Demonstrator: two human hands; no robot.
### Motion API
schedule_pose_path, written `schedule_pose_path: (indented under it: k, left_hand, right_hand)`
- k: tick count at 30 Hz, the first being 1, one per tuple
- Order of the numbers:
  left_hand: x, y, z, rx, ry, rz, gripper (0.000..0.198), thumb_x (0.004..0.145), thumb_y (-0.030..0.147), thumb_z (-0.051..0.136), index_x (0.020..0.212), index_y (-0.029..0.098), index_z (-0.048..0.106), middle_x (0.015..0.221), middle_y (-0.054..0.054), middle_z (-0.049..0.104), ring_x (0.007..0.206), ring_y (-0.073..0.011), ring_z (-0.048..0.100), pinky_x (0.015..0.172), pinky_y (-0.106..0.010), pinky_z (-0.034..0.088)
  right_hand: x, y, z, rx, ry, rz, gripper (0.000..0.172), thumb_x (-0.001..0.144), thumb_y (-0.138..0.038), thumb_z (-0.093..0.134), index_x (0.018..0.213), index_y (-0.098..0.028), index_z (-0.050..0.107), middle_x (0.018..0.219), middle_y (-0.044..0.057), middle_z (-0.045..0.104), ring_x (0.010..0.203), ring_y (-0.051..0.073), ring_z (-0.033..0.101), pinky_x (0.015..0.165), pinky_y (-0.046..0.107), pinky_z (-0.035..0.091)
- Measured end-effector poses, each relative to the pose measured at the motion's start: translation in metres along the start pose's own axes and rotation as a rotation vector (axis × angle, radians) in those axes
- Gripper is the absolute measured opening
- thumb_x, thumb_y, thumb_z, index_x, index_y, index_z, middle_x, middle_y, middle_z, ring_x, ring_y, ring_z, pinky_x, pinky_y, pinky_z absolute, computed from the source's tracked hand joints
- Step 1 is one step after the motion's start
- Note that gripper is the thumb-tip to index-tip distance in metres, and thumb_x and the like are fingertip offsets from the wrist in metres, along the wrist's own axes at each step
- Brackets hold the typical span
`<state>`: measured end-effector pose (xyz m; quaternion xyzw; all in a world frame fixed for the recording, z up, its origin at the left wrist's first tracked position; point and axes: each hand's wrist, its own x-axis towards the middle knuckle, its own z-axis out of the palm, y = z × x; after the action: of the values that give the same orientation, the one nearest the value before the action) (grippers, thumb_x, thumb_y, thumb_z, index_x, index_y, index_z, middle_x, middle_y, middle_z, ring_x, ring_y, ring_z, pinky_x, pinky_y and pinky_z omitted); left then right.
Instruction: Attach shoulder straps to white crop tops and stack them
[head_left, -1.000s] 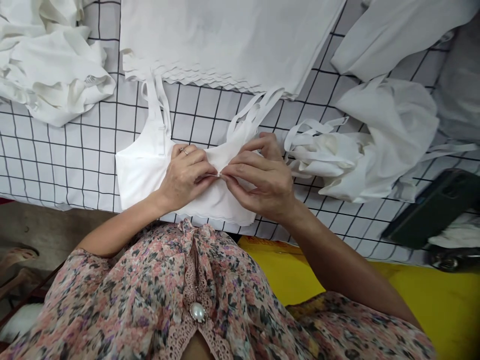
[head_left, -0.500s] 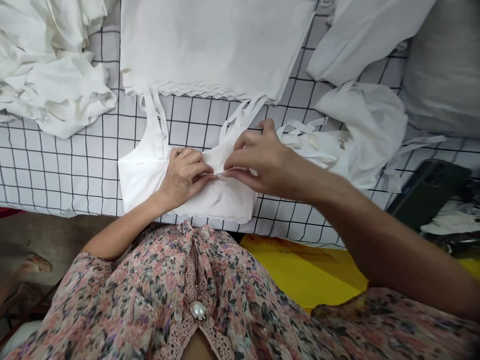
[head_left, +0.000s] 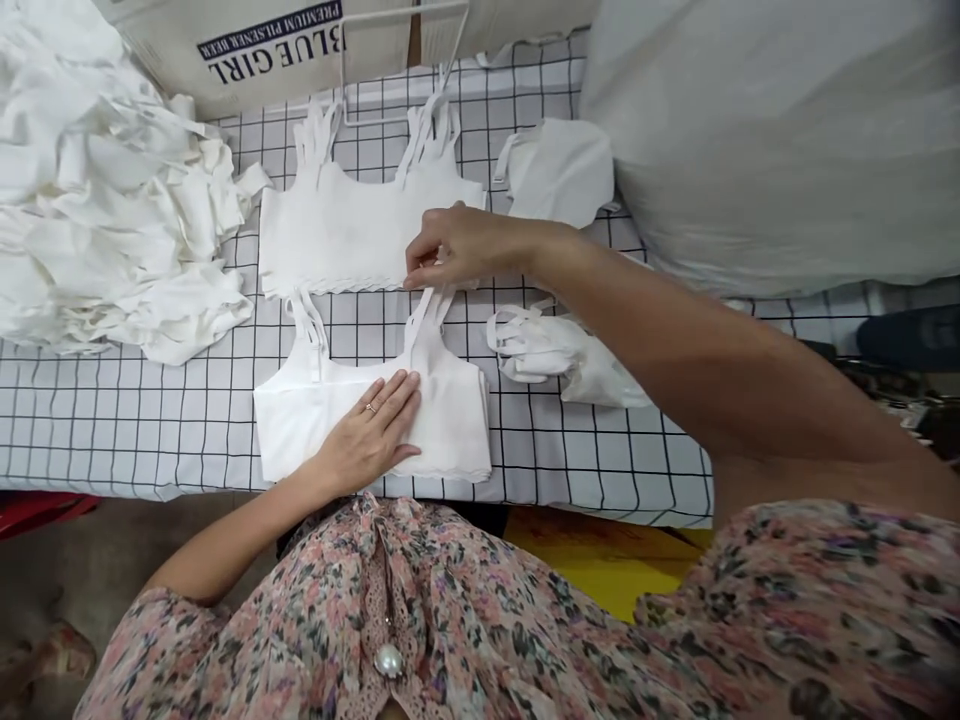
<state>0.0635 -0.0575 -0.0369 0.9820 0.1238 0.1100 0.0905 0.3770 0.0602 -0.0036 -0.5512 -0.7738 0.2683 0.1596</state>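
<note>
A white strappy crop top (head_left: 292, 430) lies flat near the front edge of the table, its straps pointing away from me. My left hand (head_left: 371, 430) rests flat on its middle, fingers stretched out, with a ring on one finger. Beyond it is a stack of similar white tops (head_left: 337, 235) with layered scalloped hems. My right hand (head_left: 450, 245) is over the lower right of that stack, above the near top's right straps. Its fingers are curled and the thumb and forefinger come together by the hem; whether cloth is between them is hidden.
A loose heap of white garments (head_left: 135, 230) covers the left. To the right lie a folded white piece (head_left: 562, 170), a bunched one with straps (head_left: 555, 350) and a big pale bag (head_left: 772, 140). A printed carton (head_left: 262, 50) and white wire frame (head_left: 405, 14) stand at the back.
The view has shifted, showing more of the table's far side. My left hand has gone from pinching the near top to lying flat. My right hand has left its edge and moved away to the stack.
</note>
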Motion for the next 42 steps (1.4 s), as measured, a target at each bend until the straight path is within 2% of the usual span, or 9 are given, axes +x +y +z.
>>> schedule_pose_path:
  k: [5,10,13,19,25,29,33,38,42]
  left_hand:
    - [-0.001,0.0,0.003,0.003,-0.089,-0.011,0.078,0.114,0.053,0.043,0.168,0.0,0.025,0.178,-0.024,0.022,0.171,-0.0308,0.004,0.14,-0.049,0.028]
    - [0.002,-0.003,-0.002,-0.089,-0.087,-0.015,0.086,0.113,0.051,0.046,0.174,0.006,0.006,0.178,-0.023,0.022,0.17,-0.0294,0.009,0.14,-0.049,0.029]
    - [-0.011,-0.005,-0.016,-0.147,-0.035,-0.04,0.087,0.114,0.042,0.048,0.175,0.012,-0.005,0.178,-0.021,0.025,0.17,-0.0276,0.013,0.14,-0.051,0.029]
    - [-0.052,-0.002,-0.024,-0.135,-0.011,-0.192,0.078,0.115,0.03,0.04,0.176,0.015,-0.005,0.181,-0.019,0.011,0.172,-0.0287,0.006,0.142,-0.054,0.019]
    - [-0.058,-0.003,-0.007,-0.154,-0.073,-0.369,0.088,0.11,0.055,0.047,0.177,0.017,0.003,0.183,-0.015,0.004,0.172,-0.0317,0.002,0.143,-0.055,0.005]
    - [-0.077,-0.01,-0.012,-0.161,-0.006,-0.541,0.097,0.102,0.069,0.056,0.176,0.019,0.017,0.184,-0.014,0.003,0.172,-0.0351,0.001,0.142,-0.057,0.001]
    - [-0.109,-0.024,-0.017,-0.126,0.139,-0.654,0.096,0.1,0.074,0.056,0.174,0.02,0.027,0.183,-0.016,0.012,0.172,-0.0376,0.008,0.141,-0.062,0.003]
    - [-0.106,-0.037,-0.032,-0.115,0.394,-0.615,0.073,0.108,0.06,0.052,0.168,0.02,0.04,0.176,-0.019,0.036,0.169,-0.0351,0.025,0.139,-0.066,0.012]
    - [-0.065,-0.025,-0.057,-0.157,0.473,-0.416,0.058,0.108,0.046,0.06,0.16,0.023,0.052,0.166,-0.016,0.053,0.162,-0.0303,0.043,0.137,-0.062,0.028]
  right_hand:
    - [0.007,0.009,0.006,0.012,-0.072,0.022,0.028,0.089,-0.048,0.074,0.087,-0.02,0.077,0.084,0.005,0.062,0.107,0.027,0.057,0.115,0.06,0.032]
    - [-0.003,0.012,0.008,0.007,0.025,-0.014,0.023,0.095,-0.043,0.067,0.094,-0.022,0.077,0.099,0.009,0.07,0.119,0.033,0.056,0.116,0.063,0.034]
    - [-0.035,-0.027,0.02,-0.045,0.186,0.042,0.034,0.104,-0.043,0.055,0.118,-0.022,0.077,0.136,0.015,0.068,0.133,0.038,0.055,0.121,0.066,0.033]
    - [-0.113,-0.164,0.128,-0.101,0.181,0.11,0.076,0.111,-0.058,0.021,0.172,-0.014,0.03,0.18,0.015,0.025,0.169,0.034,0.019,0.137,0.067,0.008]
    - [-0.155,-0.152,0.181,-0.175,0.18,0.407,0.095,0.107,-0.072,0.023,0.176,-0.011,-0.001,0.183,0.019,0.005,0.172,0.036,0.004,0.135,0.072,0.005]
    - [-0.189,-0.131,0.18,-0.242,0.289,0.558,0.101,0.105,-0.075,0.029,0.176,-0.012,-0.005,0.182,0.023,0.003,0.171,0.04,0.005,0.131,0.077,0.011]
    - [-0.216,-0.118,0.166,-0.227,0.417,0.541,0.084,0.109,-0.068,0.027,0.171,-0.012,0.031,0.177,0.025,0.027,0.166,0.041,0.029,0.125,0.077,0.029]
    - [-0.213,-0.074,0.095,-0.176,0.776,0.481,0.052,0.111,-0.048,0.037,0.133,-0.021,0.076,0.131,0.017,0.075,0.131,0.033,0.064,0.118,0.058,0.048]
    - [-0.185,-0.029,0.036,-0.225,0.636,0.515,0.031,0.094,-0.04,0.063,0.106,-0.018,0.081,0.122,0.02,0.075,0.133,0.044,0.055,0.121,0.078,0.03]
